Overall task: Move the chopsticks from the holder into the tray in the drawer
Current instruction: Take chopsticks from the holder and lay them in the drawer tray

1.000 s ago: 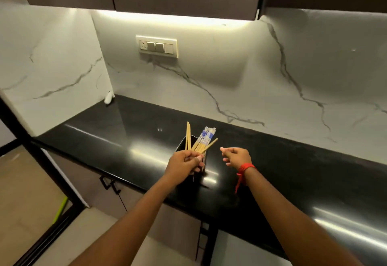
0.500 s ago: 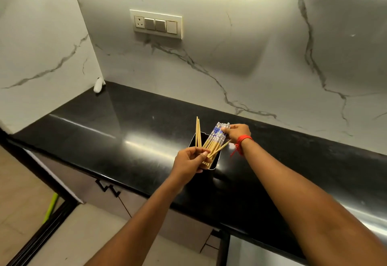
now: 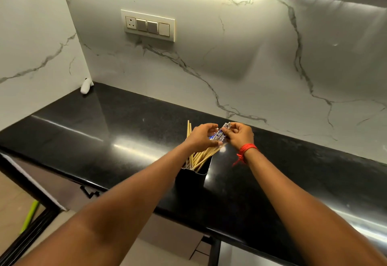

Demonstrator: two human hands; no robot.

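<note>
Right hand (image 3: pixel 239 135) is pinched around the blue-and-white patterned top ends of the bundle of wooden chopsticks (image 3: pixel 217 137), fingers curled in over the tips, so it's gripping them. There's a red thread bracelet (image 3: pixel 245 150) tied round that wrist with a loose end dangling off the near side.

Left hand (image 3: pixel 202 137) is right up against the same bundle from the other side, thumb and fingers cupped around the patterned ends. It looks like it's closing on them too, but honestly I can't tell how firmly it has them, since the palm side faces away from the camera. The two hands are nearly touching, with the chopstick tops between them.

The chopsticks are not out yet: their plain bamboo-coloured shafts slant down from under the hands into the square black holder (image 3: pixel 191 179), which sits just below and nearer than the hands. A separate pair of plain sticks (image 3: pixel 189 129) stands upright just left of the left hand, poking up past the knuckles.

The holder stands on the glossy black stone countertop (image 3: pixel 104 131). Beyond the hands is the white marble-look backsplash with grey veins (image 3: pixel 240 67), and up and to the left of them a cream switch plate with a socket (image 3: pixel 149 25). Far left, in the back corner of the counter, there's a small white object (image 3: pixel 86 85), can't make out what it is. No drawer or tray in view.
</note>
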